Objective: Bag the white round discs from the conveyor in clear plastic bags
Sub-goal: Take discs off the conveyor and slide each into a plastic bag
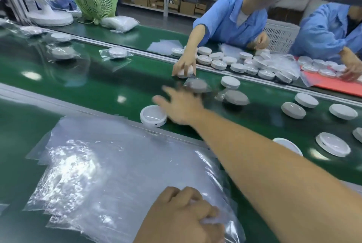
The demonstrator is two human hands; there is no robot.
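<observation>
Reaches the right hand (182,107) out over the near edge of the conveyor (78,78), fingers spread apart and gripping nothing, blurred, just beside a white disc (153,116) lying hollow side up at that near edge; cannot tell whether touching it. Probably goes for this one as the closest within reach, rather than the loose discs (306,100) toward the right end of the belt. Pinches with the left hand (182,217), fingers curled tight, into the top of the stack of clear bags (109,164) at the stack's near right corner, on the green bench (23,135) this side of the belt, likely to peel one bag free and have its mouth ready for the disc. Leaves alone the bagged discs (195,85) mid-belt, just beyond the reaching hand, seemingly finished. Shares the belt with a worker's hand (184,66) pressing on another disc at the far edge.
</observation>
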